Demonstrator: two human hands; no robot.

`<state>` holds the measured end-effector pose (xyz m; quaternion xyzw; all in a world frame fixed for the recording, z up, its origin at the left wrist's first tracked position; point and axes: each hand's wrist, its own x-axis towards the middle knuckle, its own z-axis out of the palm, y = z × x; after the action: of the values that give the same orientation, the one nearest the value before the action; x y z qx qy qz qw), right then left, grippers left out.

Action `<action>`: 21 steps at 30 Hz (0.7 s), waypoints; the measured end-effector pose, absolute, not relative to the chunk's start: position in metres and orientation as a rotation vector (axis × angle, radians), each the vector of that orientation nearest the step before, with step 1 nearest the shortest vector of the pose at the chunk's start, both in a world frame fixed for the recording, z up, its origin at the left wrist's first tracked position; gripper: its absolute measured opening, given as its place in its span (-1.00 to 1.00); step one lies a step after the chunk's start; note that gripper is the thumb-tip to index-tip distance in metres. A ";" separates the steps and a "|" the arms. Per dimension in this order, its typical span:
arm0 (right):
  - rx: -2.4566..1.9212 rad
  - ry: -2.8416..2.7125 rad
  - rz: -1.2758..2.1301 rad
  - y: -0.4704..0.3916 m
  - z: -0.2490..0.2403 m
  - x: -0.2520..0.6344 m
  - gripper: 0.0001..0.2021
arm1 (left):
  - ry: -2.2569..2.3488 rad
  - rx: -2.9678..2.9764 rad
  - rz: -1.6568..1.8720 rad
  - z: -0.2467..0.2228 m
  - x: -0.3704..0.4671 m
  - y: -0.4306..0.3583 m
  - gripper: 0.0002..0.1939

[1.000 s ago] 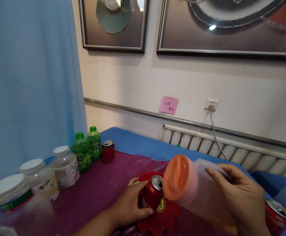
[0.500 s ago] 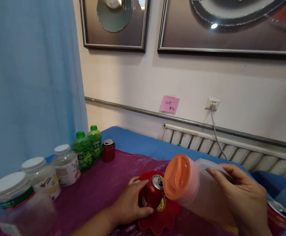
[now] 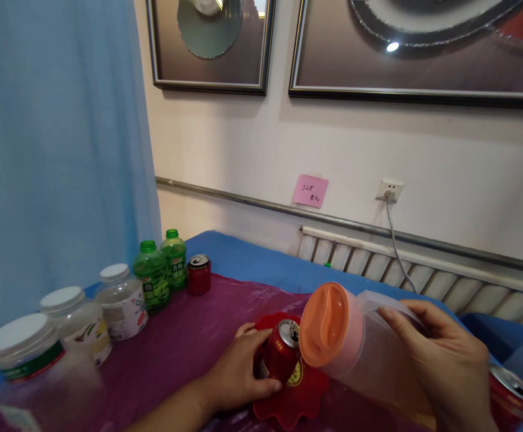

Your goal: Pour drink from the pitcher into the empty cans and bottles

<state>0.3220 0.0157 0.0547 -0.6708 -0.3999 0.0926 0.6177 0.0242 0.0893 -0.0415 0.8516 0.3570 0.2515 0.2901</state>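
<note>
My left hand point(image 3: 243, 371) is wrapped round a red drink can point(image 3: 281, 354) with an opened top. The can stands on or just above a red scalloped mat point(image 3: 288, 409); its base is hidden. In my right hand point(image 3: 450, 354) is the handle of a translucent plastic pitcher point(image 3: 378, 354) with an orange lid point(image 3: 324, 324). The pitcher is tilted left, its lid close against the can's opening. Whether liquid flows between them I cannot tell. Another red can point(image 3: 511, 393) stands at the right edge, partly behind my right hand.
Along the left stand several clear jars with white lids point(image 3: 18, 336), two green bottles point(image 3: 151, 276) and a dark red can point(image 3: 199, 276). Purple plastic sheeting point(image 3: 176, 342) covers the blue table point(image 3: 252, 258). A radiator point(image 3: 346, 255) and a plugged cable point(image 3: 394, 231) are behind.
Almost nothing differs. Both hands, the can and the tilted pitcher keep their places; the view has shifted very slightly.
</note>
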 end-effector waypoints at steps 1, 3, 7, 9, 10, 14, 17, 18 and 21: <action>-1.538 -0.918 0.215 0.016 0.055 0.322 -0.56 | 0.959 2.269 0.664 -0.041 0.024 0.089 -0.26; -1.536 -0.914 0.220 0.015 0.056 0.321 -0.55 | 0.968 2.260 0.653 -0.040 0.024 0.088 -0.27; -1.544 -0.925 0.194 0.015 0.055 0.321 -0.55 | 0.968 2.260 0.649 -0.039 0.024 0.089 -0.26; -1.554 -0.924 0.184 0.015 0.054 0.321 -0.55 | 0.964 2.271 0.652 -0.039 0.025 0.089 -0.27; -1.557 -0.922 0.182 0.015 0.054 0.321 -0.55 | 0.962 2.275 0.653 -0.039 0.025 0.089 -0.27; -1.549 -0.906 0.203 0.016 0.054 0.322 -0.57 | 0.955 2.277 0.655 -0.038 0.025 0.088 -0.29; -1.568 -0.913 0.221 0.017 0.053 0.323 -0.55 | 0.948 2.273 0.667 -0.037 0.025 0.088 -0.32; -1.572 -0.923 0.217 0.017 0.053 0.323 -0.55 | 0.949 2.272 0.672 -0.037 0.025 0.088 -0.33; -1.564 -0.941 0.195 0.017 0.052 0.323 -0.54 | 0.950 2.276 0.675 -0.038 0.025 0.088 -0.34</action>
<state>0.3231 0.0169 0.0520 -0.6766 -0.4070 0.0845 0.6078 0.0252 0.0878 -0.0378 0.8523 0.3558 0.2529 0.2884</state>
